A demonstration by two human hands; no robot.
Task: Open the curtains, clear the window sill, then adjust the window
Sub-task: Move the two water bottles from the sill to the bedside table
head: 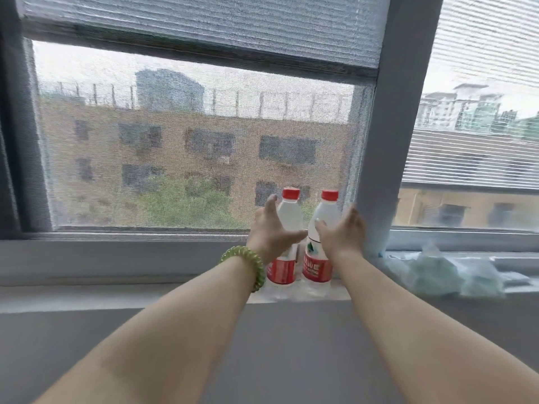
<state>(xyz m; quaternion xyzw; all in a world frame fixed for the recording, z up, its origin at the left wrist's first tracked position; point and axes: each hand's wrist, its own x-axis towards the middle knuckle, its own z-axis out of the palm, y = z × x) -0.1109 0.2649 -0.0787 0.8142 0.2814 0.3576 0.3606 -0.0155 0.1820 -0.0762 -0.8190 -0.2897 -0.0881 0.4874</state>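
Note:
Two clear water bottles with red caps and red labels stand upright side by side on the window sill. My left hand, with a green coil band at the wrist, is spread open around the left bottle, its fingers not closed on it. My right hand is open beside the right bottle, thumb against its front. Behind them is the window with an insect screen. A grey blind is raised to the upper part of the pane.
A thick grey window post rises just right of the bottles. Crumpled clear plastic bags with greenish contents lie on the sill to the right. A slatted blind covers the right pane. A grey surface lies under my forearms.

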